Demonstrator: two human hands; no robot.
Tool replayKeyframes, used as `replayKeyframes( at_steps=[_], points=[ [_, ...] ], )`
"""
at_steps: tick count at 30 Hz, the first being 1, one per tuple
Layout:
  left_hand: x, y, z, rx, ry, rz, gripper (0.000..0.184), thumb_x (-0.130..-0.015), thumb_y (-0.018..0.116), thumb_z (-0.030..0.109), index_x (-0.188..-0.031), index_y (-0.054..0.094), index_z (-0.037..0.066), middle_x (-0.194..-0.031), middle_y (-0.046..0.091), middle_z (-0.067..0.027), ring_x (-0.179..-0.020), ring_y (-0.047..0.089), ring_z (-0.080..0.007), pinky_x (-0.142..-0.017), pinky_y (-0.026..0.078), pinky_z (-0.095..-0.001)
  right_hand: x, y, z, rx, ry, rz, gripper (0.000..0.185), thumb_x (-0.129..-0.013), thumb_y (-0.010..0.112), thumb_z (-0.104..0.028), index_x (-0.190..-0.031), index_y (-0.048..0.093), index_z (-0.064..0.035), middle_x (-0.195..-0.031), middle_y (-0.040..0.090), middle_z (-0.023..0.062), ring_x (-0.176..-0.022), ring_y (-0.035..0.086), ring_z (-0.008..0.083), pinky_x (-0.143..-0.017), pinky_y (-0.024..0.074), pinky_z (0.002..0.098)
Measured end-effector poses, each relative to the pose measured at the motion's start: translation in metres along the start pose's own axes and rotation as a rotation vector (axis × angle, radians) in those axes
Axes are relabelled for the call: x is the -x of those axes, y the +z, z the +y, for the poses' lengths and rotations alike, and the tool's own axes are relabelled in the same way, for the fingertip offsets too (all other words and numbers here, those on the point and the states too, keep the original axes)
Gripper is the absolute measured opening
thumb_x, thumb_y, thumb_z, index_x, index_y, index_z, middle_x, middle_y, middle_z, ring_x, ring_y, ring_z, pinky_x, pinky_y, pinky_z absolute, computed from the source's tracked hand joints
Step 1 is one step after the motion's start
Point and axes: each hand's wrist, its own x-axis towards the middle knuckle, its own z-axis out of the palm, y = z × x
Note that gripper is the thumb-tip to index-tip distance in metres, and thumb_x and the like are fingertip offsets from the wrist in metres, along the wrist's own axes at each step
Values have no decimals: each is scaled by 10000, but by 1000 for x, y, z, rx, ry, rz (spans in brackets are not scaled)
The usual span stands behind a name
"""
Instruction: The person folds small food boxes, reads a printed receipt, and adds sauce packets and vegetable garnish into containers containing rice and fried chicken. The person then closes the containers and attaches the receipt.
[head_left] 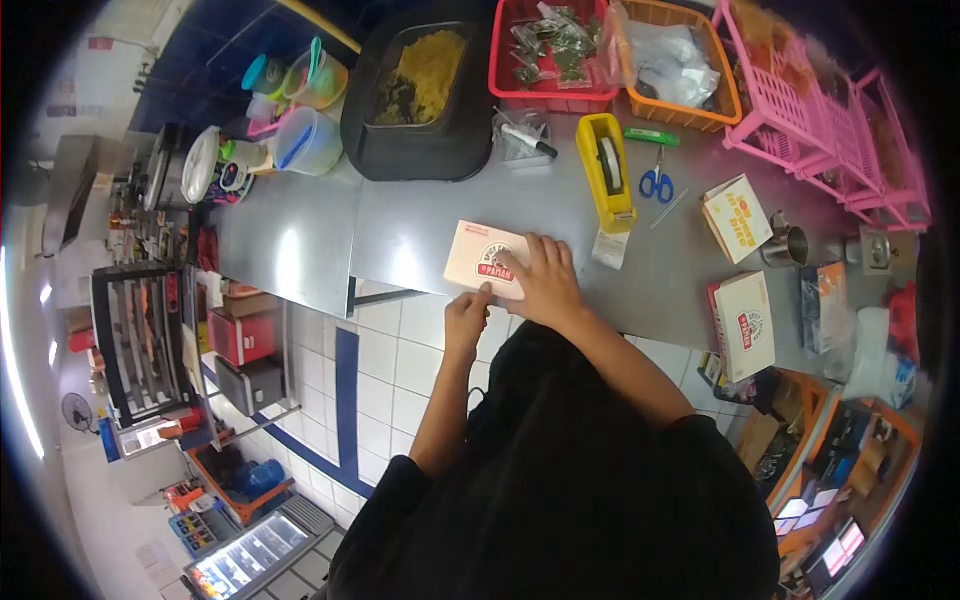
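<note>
A closed cream cardboard food box (470, 252) with a red and black printed logo lies on the steel counter in front of me. My right hand (548, 285) grips its right end, fingers over the far edge and thumb on the lid. At the near edge, my left hand (467, 322) is closed with curled fingers, its thumb and fingertip pinching the box's front side. The underside of the box is hidden. To the right of it lie a yellow tape dispenser (603, 180), a paper slip (610, 248) and blue-handled scissors (657, 183).
Two more food boxes (738, 218) (745, 325) stand at the right, near a metal cup (787, 243). Along the back are a black tray (365, 150) of yellow food, a red basket (550, 100), an orange basket (690, 118) and pink racks (800, 130). Plastic tubs (310, 145) sit at the left.
</note>
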Motion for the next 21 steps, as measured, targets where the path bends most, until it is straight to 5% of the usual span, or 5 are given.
replayKeyframes(
  at_steps=[3, 10, 15, 19, 21],
  points=[
    [-17, -19, -24, -21, -104, -101, 419, -977, 688, 414, -762, 607, 64, -645, 538, 16, -551, 459, -66, -506, 359, -235, -3, -1, -5, 14, 9, 28, 749, -600, 852, -366, -1304, 641, -224, -1351, 471, 200, -1249, 450, 397, -1089, 328, 537],
    [-58, -40, -52, -627, 756, 24, 328, -819, 823, 344, -774, 677, 54, -710, 677, -95, -581, 635, -300, -521, 476, -397, -7, -2, -10, 49, 14, 9, 779, -584, 849, -360, -1320, 633, -223, -1357, 475, 185, -1239, 463, 387, -1078, 343, 525],
    [-76, -48, -42, -810, 862, 81, 313, -855, 794, 309, -705, 633, 86, -704, 643, -85, -612, 634, -327, -557, 501, -422, -6, -3, -35, 138, 165, -20, 752, -650, 843, -425, -1333, 626, -198, -1378, 468, 204, -1238, 475, 408, -1051, 365, 531],
    [-89, -46, -41, -526, 580, 261, 242, -968, 662, 264, -1041, 678, 34, -962, 674, -165, -867, 669, -357, -730, 535, -432, 17, -34, -38, 154, 427, 10, 574, -872, 727, -487, -1321, 626, -143, -1255, 619, 180, -1125, 616, 355, -918, 489, 486],
    [-67, -30, -1, -446, 464, 187, 530, -946, 686, 358, -1327, 562, 10, -1194, 616, -231, -1051, 631, -385, -862, 524, -463, 35, -78, -28, -210, 823, 46, 460, -906, 702, -403, -1253, 651, -106, -1056, 712, 140, -948, 700, 298, -805, 548, 422]
  ],
)
